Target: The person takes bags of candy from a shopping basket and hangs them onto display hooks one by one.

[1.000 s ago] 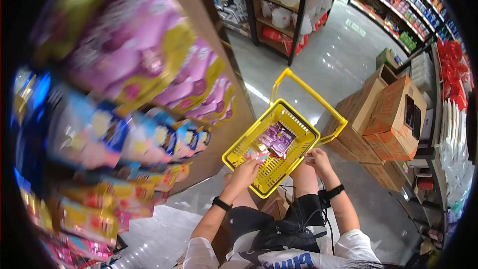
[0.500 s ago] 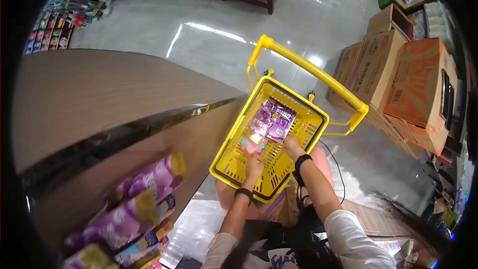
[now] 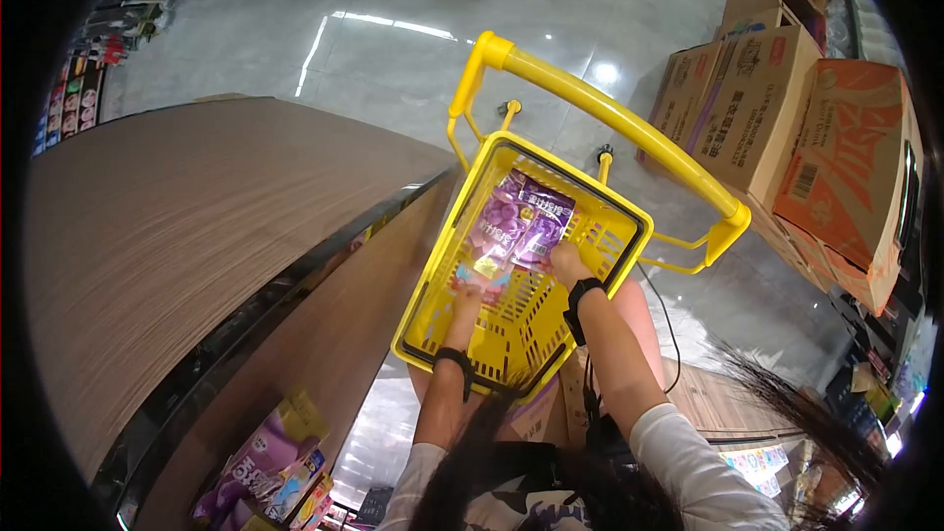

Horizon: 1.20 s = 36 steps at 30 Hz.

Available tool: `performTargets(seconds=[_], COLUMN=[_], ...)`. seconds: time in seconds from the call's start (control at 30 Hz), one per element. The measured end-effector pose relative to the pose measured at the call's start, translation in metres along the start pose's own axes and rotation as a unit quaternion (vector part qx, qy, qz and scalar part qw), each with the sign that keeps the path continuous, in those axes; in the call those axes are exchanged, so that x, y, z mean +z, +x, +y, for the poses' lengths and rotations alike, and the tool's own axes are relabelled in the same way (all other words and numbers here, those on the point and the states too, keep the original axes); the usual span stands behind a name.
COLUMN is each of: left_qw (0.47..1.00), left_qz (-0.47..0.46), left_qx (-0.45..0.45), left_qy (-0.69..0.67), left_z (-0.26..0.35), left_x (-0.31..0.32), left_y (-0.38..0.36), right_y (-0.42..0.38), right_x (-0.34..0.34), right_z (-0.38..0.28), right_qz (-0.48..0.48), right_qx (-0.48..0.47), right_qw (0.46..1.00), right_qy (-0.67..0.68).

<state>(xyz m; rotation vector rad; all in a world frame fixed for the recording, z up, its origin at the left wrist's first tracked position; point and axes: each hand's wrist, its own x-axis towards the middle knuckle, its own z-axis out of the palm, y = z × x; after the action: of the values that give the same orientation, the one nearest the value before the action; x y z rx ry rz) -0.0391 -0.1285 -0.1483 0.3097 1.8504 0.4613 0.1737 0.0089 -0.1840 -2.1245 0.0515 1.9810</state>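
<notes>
Purple, shiny plastic bag [image 3: 540, 239] runs lengthwise away from your right hand [image 3: 566, 264], nearer it than your left hand [image 3: 466, 305]; whether either pinches anything, I can't tell.

yellow basket [image 3: 418, 320], purple packets [image 3: 503, 226], brown cartons [image 3: 752, 88]

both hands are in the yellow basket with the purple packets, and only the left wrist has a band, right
No, the head view shows a right wristband besides the left wristband. The left hand and right hand are in the yellow basket with the purple packets.
</notes>
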Motion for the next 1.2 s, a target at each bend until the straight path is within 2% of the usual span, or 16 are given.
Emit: performTargets(seconds=[0.2,0.3,0.4,0.5,0.53,0.57,0.6,0.7,0.8,0.83,0.93,0.97,1.0,1.07,1.1,1.2], left_qw=[0.993,0.989,0.973,0.983,0.985,0.986,0.988,0.960,0.959,0.977,0.966,0.969,0.970,0.928,0.942,0.968], left_qz=[-0.067,-0.076,-0.073,-0.049,-0.049,-0.049,-0.049,-0.222,-0.240,-0.178,-0.245,-0.245,-0.221,-0.149,-0.150,-0.104], left_qx=[0.040,-0.099,-0.147,-0.063,-0.075,-0.086,-0.096,-0.105,-0.072,-0.068,-0.042,-0.012,0.063,0.207,0.241,0.201], left_qy=[-0.089,-0.076,-0.165,-0.165,-0.148,-0.130,-0.113,-0.133,-0.135,-0.094,-0.072,-0.025,0.075,0.273,0.181,0.111], left_z=[0.007,0.010,0.011,0.018,0.019,0.022,0.021,0.036,0.054,0.044,0.052,0.058,0.072,0.093,0.075,0.105], left_x=[0.001,-0.002,-0.009,-0.011,-0.012,-0.014,-0.017,-0.030,-0.029,-0.027,-0.029,-0.032,-0.039,-0.059,-0.063,-0.079], left_y=[-0.010,-0.004,-0.007,-0.014,-0.014,-0.013,-0.012,-0.028,-0.062,-0.067,-0.086,-0.096,-0.115,-0.140,-0.133,-0.203], right_y=[0.007,-0.019,-0.024,-0.038,-0.044,-0.053,-0.068,-0.141,-0.190,-0.200,-0.232,-0.242,-0.253,-0.291,-0.303,-0.354], right_x=[-0.004,0.005,0.008,0.009,0.010,0.010,0.010,0.005,-0.013,-0.023,-0.047,-0.055,-0.060,-0.069,-0.075,-0.083], right_z=[0.000,-0.016,-0.020,-0.031,-0.035,-0.039,-0.046,-0.077,-0.093,-0.093,-0.090,-0.090,-0.089,-0.092,-0.093,-0.095], right_qz=[-0.039,-0.027,-0.012,-0.067,-0.086,-0.134,-0.127,-0.122,-0.153,-0.165,-0.184,-0.199,-0.215,-0.250,-0.278,-0.366], right_qx=[-0.019,-0.048,-0.145,-0.144,-0.146,-0.127,-0.120,-0.106,-0.111,-0.117,-0.148,-0.159,-0.171,-0.174,-0.171,-0.188], right_qw=[0.989,0.985,0.953,0.935,0.927,0.937,0.942,0.950,0.949,0.952,0.949,0.942,0.934,0.919,0.913,0.885], right_qy=[-0.141,-0.166,-0.267,-0.318,-0.336,-0.295,-0.285,-0.267,-0.251,-0.231,-0.208,-0.217,-0.227,-0.251,-0.246,-0.216])
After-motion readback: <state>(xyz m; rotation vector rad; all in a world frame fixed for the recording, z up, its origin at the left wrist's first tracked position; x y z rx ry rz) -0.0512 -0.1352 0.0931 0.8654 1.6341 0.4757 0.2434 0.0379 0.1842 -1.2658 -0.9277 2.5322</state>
